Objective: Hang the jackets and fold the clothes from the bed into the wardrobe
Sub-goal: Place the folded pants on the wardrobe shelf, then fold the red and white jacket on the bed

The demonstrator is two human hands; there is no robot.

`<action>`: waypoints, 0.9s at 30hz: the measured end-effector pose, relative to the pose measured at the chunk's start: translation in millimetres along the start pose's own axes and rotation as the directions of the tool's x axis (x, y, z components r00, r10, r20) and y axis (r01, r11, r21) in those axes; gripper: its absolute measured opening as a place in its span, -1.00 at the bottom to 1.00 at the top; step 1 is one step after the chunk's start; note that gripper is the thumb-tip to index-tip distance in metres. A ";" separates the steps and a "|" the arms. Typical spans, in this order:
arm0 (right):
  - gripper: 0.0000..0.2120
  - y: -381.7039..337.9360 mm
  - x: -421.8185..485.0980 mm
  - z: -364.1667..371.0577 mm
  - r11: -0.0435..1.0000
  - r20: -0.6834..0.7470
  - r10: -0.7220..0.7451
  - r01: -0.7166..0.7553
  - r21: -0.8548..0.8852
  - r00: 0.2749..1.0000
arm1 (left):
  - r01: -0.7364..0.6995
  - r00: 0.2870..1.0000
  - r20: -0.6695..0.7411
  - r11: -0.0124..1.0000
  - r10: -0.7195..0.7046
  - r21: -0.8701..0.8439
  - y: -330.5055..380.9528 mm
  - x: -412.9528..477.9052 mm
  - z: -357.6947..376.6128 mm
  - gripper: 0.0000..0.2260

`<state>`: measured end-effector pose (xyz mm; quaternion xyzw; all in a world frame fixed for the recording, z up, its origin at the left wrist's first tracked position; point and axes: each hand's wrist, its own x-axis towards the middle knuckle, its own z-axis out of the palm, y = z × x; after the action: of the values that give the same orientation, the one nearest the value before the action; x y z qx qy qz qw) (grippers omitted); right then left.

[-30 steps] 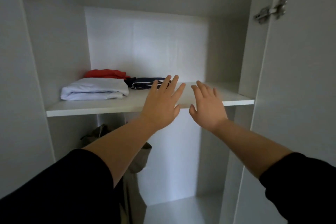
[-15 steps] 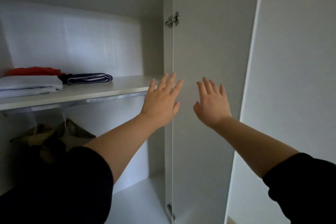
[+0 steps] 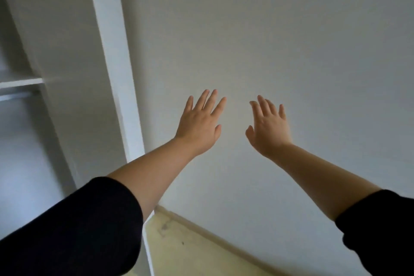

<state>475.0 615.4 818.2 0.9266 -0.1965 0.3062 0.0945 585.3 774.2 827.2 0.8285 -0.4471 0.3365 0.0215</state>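
- Left hand (image 3: 199, 127): fingers spread, holding nothing, right of wardrobe door (image 3: 89, 87).
- Right hand (image 3: 268, 132): likewise empty, further right.
- Step, judged: between garments; next calls for fetching another from the bed.

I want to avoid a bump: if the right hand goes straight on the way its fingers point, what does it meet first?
Probably the plain wall. The right hand is open, holds nothing, and nothing shows between them; the depth is unclear.
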 end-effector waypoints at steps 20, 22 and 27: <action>-0.35 380.2 -150.5 58.2 0.854 0.187 0.505 -0.455 -0.253 0.842 | -0.414 0.898 0.007 0.850 0.440 -0.325 403.1 161.6 120.0 -0.38; -0.33 410.7 -158.2 65.9 0.846 0.198 0.513 -0.454 -0.279 0.835 | -0.421 0.889 0.015 0.828 0.458 -0.370 437.3 175.7 134.0 -0.38; -0.30 476.3 -190.5 90.0 0.792 0.250 0.605 -0.536 -0.293 0.756 | -0.450 0.842 0.080 0.776 0.533 -0.443 514.6 187.1 168.6 -0.37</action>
<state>181.7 216.1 657.6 0.8447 -0.5140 0.1385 0.0557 357.4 273.2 668.3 0.6884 -0.7084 0.1444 0.0591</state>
